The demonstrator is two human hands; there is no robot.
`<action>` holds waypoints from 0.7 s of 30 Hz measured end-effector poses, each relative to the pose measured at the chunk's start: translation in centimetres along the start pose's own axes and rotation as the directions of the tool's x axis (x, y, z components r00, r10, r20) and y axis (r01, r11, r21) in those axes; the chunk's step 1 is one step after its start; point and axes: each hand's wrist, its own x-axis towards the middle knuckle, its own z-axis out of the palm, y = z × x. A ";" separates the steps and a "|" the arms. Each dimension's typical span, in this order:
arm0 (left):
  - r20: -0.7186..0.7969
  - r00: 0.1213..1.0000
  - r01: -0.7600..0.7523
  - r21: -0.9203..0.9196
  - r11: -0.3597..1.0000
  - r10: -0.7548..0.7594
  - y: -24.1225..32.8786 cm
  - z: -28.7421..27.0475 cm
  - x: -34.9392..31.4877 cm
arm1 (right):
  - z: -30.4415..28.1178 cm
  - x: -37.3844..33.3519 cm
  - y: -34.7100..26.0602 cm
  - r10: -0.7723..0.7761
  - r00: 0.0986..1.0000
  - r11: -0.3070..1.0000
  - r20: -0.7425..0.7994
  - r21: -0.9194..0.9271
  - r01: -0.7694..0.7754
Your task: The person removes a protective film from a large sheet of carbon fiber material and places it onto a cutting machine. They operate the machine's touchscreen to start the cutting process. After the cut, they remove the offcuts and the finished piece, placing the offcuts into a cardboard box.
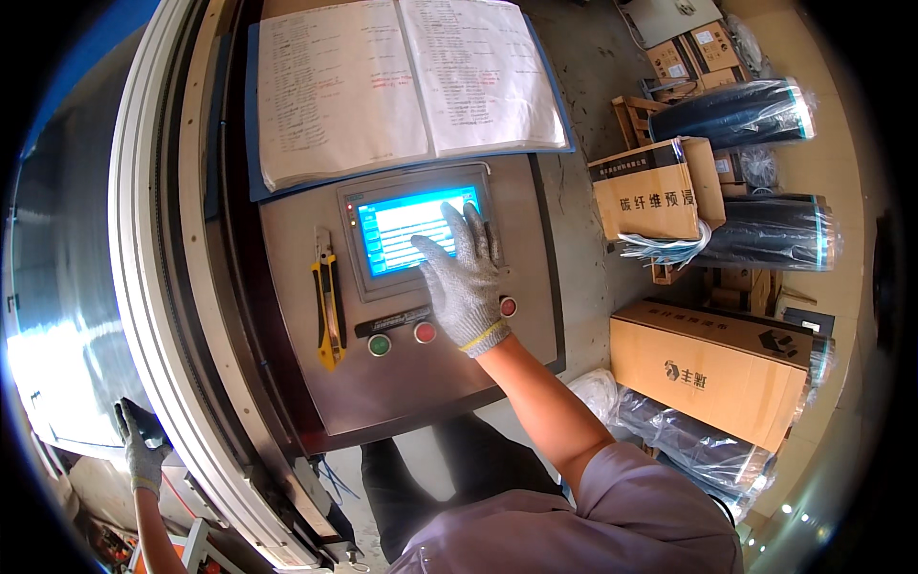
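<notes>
My right hand (466, 282), in a grey knit glove with a yellow cuff band, is over a lit touchscreen (397, 230). Its fingers are spread, and the fingertips overlap the right part of the blue and white display. Nothing is held in it. Far to the left, beyond a pale metal rail, my left hand (143, 454) wears a similar glove. It lies at the lower edge of a shiny surface (72, 316), fingers stretched out and partly dark. A black patch beside them is too small to make out. A yellow and black utility knife (329, 306) lies left of the screen.
Below the screen sit a green button (380, 344) and two red ones on the metal panel (402, 383). An open paper binder (344, 91) lies above it. Cardboard boxes (703, 368) and plastic-wrapped black rolls (765, 234) stand right. The long rail (158, 239) runs along the left.
</notes>
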 end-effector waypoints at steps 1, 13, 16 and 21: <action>-0.005 1.000 -0.003 0.000 1.000 0.003 -0.1 0.1 0.0 | 0.0 0.0 -0.2 0.002 1.000 1.000 0.015 0.015 -0.002; 0.054 0.999 -0.004 0.072 0.997 0.000 1.8 -1.1 -0.2 | 0.1 1.7 -2.0 0.018 0.998 0.997 0.054 0.078 -0.022; 0.036 0.998 -0.063 0.106 0.992 0.060 0.8 -0.8 -0.2 | -0.1 0.3 0.0 0.046 0.997 0.992 -0.067 0.119 -0.038; 0.032 0.999 0.027 0.016 1.000 -0.027 1.1 -0.6 -0.4 | -1.9 -0.5 2.2 0.051 0.997 0.996 -0.066 -0.075 -0.056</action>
